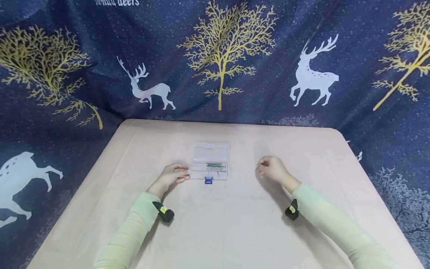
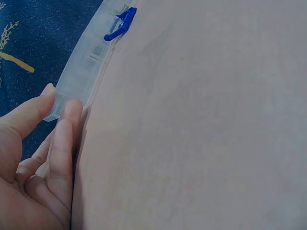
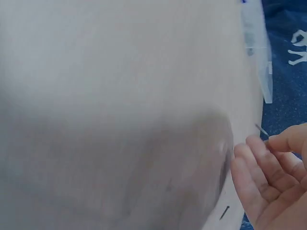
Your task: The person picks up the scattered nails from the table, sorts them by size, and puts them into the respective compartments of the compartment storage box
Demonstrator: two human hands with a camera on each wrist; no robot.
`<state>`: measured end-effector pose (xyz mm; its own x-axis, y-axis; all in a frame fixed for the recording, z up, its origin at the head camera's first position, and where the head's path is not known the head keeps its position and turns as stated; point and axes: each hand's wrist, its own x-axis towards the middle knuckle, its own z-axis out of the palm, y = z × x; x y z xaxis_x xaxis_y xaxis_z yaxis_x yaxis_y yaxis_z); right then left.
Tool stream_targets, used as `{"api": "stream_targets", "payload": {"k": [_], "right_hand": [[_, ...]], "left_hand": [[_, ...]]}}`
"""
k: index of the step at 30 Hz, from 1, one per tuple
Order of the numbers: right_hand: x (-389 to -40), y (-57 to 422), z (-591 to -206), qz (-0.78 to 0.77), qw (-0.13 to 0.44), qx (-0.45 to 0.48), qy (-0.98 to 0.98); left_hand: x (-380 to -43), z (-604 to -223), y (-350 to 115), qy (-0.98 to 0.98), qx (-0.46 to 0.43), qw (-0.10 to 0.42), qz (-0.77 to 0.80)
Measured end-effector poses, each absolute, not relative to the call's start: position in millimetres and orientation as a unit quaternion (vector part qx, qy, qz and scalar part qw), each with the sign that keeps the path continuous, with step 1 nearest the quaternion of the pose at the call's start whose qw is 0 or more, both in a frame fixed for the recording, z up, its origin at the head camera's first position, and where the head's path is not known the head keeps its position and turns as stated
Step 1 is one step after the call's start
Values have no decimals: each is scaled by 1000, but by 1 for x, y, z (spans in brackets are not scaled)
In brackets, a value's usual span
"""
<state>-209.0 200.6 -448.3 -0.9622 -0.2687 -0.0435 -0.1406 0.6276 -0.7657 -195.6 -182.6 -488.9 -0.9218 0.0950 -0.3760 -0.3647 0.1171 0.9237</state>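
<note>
A clear plastic compartment box lies with its lid folded back and a blue latch at its front. Long, thin metal pieces lie in its rear compartment; a small one is in the front. My left hand holds the box's left end, thumb at the upper edge, fingers along the side in the left wrist view. Right of the box, my right hand pinches a short, thin nail-like metal piece between thumb and fingertips.
Another small, dark nail-like piece lies on the cloth near my right hand. A pale pink cloth covers the table. Behind its far edge hangs a dark blue curtain with deer and trees.
</note>
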Motion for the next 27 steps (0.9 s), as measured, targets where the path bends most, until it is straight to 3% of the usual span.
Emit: {"api": "stream_targets", "payload": {"k": [9,27], "right_hand": [[-208,188,-449,-599,163,-34,783],[-201,141,-448,-664,231,-13,711]], "left_hand": [[-196,-489,-185,718,-92,176,667],[-193,-486,-184,726,-84,178,659]]}}
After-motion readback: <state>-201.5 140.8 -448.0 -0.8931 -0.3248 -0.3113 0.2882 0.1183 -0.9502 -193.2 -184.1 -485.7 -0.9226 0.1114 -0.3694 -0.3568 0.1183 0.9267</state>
